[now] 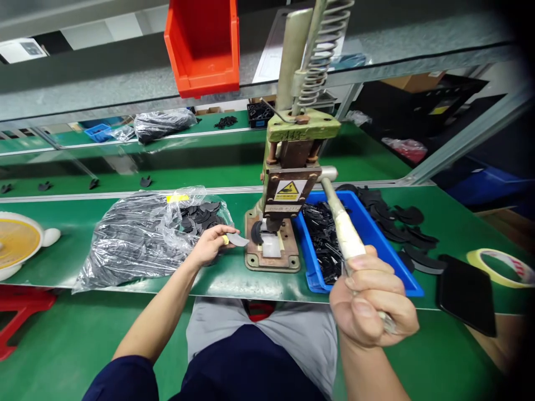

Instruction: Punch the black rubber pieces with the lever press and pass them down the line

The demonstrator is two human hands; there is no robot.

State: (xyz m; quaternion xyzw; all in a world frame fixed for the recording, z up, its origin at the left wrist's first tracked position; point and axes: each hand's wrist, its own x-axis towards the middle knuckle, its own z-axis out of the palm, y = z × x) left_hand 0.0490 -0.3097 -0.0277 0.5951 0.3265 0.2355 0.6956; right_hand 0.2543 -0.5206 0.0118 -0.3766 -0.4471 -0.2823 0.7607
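Note:
My right hand (371,295) is wrapped round the white-taped lever (348,231) of a hand press (288,189), which stands in the middle of the bench. Between the fingertips of my left hand (211,244) is a curved dark grey plastic piece (237,239), held just left of the press base (273,267). A black curved part (256,233) sits under the press head, beside a pale block (271,246). Behind my left hand lies a clear plastic bag (137,239) with many dark curved pieces showing at its mouth.
Right of the press is a blue bin (363,239) of small black parts. Loose black pieces (409,234), a tape roll (501,267) and a black flat object (466,292) lie further right. An orange bin (204,83) hangs overhead; a yellow-topped round object (20,245) stands far left.

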